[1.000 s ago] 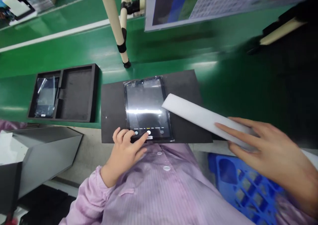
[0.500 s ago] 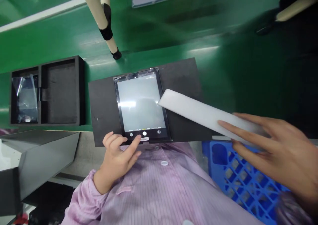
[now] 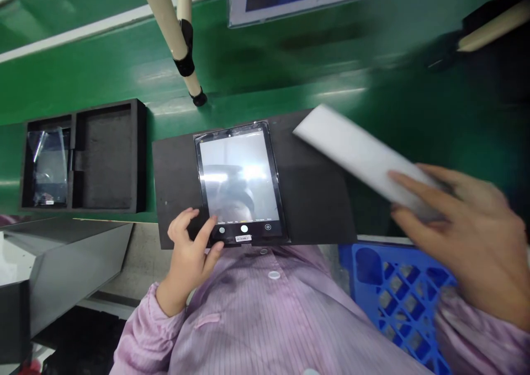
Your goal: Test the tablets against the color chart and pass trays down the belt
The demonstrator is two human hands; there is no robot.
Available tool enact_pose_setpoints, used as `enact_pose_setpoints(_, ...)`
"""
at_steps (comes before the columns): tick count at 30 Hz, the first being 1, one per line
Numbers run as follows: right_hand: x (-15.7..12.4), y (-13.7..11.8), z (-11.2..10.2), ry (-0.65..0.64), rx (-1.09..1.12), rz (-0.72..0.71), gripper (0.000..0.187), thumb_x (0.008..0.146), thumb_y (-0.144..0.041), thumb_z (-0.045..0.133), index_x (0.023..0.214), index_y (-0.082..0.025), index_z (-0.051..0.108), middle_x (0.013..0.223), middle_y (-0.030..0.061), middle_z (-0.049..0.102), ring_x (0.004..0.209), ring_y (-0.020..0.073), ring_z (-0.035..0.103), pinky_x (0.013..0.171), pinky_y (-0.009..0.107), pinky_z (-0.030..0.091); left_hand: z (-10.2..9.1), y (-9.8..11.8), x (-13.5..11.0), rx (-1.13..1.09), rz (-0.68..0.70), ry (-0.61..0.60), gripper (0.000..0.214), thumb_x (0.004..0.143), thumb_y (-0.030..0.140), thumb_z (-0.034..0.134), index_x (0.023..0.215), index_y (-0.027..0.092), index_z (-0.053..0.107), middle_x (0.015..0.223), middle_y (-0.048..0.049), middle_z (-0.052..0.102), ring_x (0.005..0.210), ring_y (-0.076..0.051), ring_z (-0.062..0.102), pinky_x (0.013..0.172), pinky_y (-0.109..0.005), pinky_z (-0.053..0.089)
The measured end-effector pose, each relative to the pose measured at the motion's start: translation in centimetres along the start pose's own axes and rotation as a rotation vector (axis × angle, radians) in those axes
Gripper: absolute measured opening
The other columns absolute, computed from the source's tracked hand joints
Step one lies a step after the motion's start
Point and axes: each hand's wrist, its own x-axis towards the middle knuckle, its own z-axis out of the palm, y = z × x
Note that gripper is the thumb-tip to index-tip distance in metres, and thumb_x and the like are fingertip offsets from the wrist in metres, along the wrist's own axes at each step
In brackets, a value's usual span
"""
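Tablet point(image 3: 238, 170) lies face up on a black board point(image 3: 318, 198), at the near middle of a green table point(image 3: 265, 82). I see its screen lit pale, with glare across it, a round white button in the dark strip at the near edge, and a small white label just below that.

Left hand point(image 3: 187, 256) is at the tablet's near left corner, its thumb and forefinger parted and the other fingers loosely bent. I see nothing in its grasp; whether a fingertip presses the glass I cannot tell.

Right hand point(image 3: 464, 220), somewhat blurred, is well to the right. I have its fingers closed around the near end of a white bar point(image 3: 364, 151), which slants far and left until its other end overlaps the board's right part in my view. The bar is apart from the tablet; I cannot tell whether it touches the board.

Farther left on the table sits a black two-compartment tray point(image 3: 108, 159). Its left compartment holds a dark flat device point(image 3: 49, 190) under clear film point(image 3: 53, 154). A cream pole point(image 3: 163, 19) stands beyond the board, and a blue crate point(image 3: 367, 260) sits at the near right, below the table's edge.
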Motion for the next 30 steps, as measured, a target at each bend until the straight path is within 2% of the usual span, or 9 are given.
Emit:
enact_pose_setpoints(2, 1.1, -0.2, 0.8, -0.015, -0.047, 0.201, 0.055, 0.099, -0.052, 0.044, 0.129, -0.012, 0.067, 0.140, 0.0228, 0.055, 0.124, 0.0385, 0.056, 0.102, 0.054, 0.045, 0.4, 0.0, 0.3, -0.001, -0.074, -0.026, 0.054, 0.100, 0.038, 0.050, 0.151, 0.023, 0.039, 0.148, -0.0202, 0.038, 0.143, -0.038, 0.035, 0.113, -0.059, 0.032)
enact_pose_setpoints(4, 1.7, -1.5, 1.5, -0.003, -0.070, 0.245, 0.062, 0.098, -0.057, 0.045, 0.132, -0.009, 0.066, 0.145, 0.0278, 0.048, 0.131, 0.0451, 0.049, 0.101, 0.062, 0.041, 0.8, 0.1, 0.5, -0.032, -0.153, -0.061, 0.062, 0.103, 0.041, 0.045, 0.158, 0.022, 0.024, 0.155, -0.0223, 0.038, 0.149, -0.038, 0.030, 0.115, -0.061, 0.029)
enact_pose_setpoints(6, 1.4, -4.0, 1.9, 0.057, 0.022, 0.029, 0.055, 0.100, -0.052, 0.047, 0.131, -0.011, 0.067, 0.147, 0.0265, 0.045, 0.135, 0.0420, 0.047, 0.104, 0.059, 0.039, 1.2, 0.3, 0.6, -0.072, -0.205, -0.079, 0.066, 0.105, 0.041, 0.040, 0.162, 0.021, 0.013, 0.158, -0.0223, 0.038, 0.152, -0.036, 0.027, 0.117, -0.060, 0.027)
enact_pose_setpoints(8, 0.3, -7.2, 2.1, 0.046, 0.190, -0.341, 0.040, 0.103, -0.042, 0.044, 0.125, -0.022, 0.071, 0.145, 0.0169, 0.051, 0.134, 0.0326, 0.048, 0.106, 0.052, 0.039, 1.5, 0.4, 0.5, -0.097, -0.225, -0.078, 0.066, 0.105, 0.039, 0.038, 0.162, 0.021, 0.010, 0.160, -0.0216, 0.037, 0.153, -0.034, 0.027, 0.118, -0.058, 0.026)
enact_pose_setpoints(10, -1.0, -10.1, 2.2, -0.004, 0.245, -0.534, 0.034, 0.103, -0.039, 0.044, 0.122, -0.034, 0.073, 0.145, 0.0078, 0.054, 0.136, 0.0299, 0.044, 0.106, 0.050, 0.036, 1.7, 0.5, 0.4, -0.108, -0.234, -0.070, 0.065, 0.105, 0.039, 0.038, 0.162, 0.021, 0.011, 0.161, -0.0211, 0.037, 0.153, -0.033, 0.027, 0.119, -0.058, 0.025)
enact_pose_setpoints(16, -2.4, -12.4, 2.7, -0.017, 0.267, -0.522, 0.036, 0.104, -0.041, 0.043, 0.120, -0.035, 0.074, 0.146, 0.0043, 0.054, 0.138, 0.0327, 0.039, 0.106, 0.054, 0.031, 1.7, 0.4, 0.0, -0.208, -0.293, -0.040, 0.065, 0.104, 0.045, 0.040, 0.161, 0.021, 0.020, 0.160, -0.0202, 0.040, 0.151, -0.033, 0.033, 0.120, -0.059, 0.027)
enact_pose_setpoints(24, -1.1, -14.6, 4.9, -0.198, 0.680, 0.041, 0.070, 0.099, -0.062, 0.032, 0.158, -0.024, 0.038, 0.153, 0.0120, 0.046, 0.145, 0.0327, 0.038, 0.116, 0.060, 0.032, 3.1, 2.0, 0.6, -0.673, -0.585, 0.078, 0.072, 0.099, 0.050, 0.051, 0.158, 0.019, 0.026, 0.163, -0.0199, 0.034, 0.153, -0.030, 0.031, 0.125, -0.053, 0.025)
enact_pose_setpoints(27, -0.1, -15.7, 5.2, -0.211, 0.956, 0.231, 0.075, 0.093, -0.067, 0.043, 0.151, -0.021, 0.048, 0.156, 0.0103, 0.044, 0.148, 0.0296, 0.035, 0.125, 0.053, 0.023, 3.3, 2.5, 1.4, -0.954, -0.680, 0.248, 0.068, 0.094, 0.045, 0.060, 0.152, 0.019, 0.035, 0.159, -0.0193, 0.042, 0.149, -0.026, 0.039, 0.123, -0.046, 0.031)
enact_pose_setpoints(30, 2.0, -15.5, 4.8, -0.221, 1.297, 0.507, 0.067, 0.088, -0.062, 0.055, 0.141, -0.021, 0.056, 0.147, 0.0098, 0.055, 0.140, 0.0248, 0.047, 0.123, 0.043, 0.032, 2.2, 2.5, 2.5, -1.265, -0.804, 0.406, 0.062, 0.087, 0.041, 0.070, 0.141, 0.020, 0.046, 0.147, -0.0169, 0.055, 0.134, -0.025, 0.057, 0.110, -0.039, 0.048)
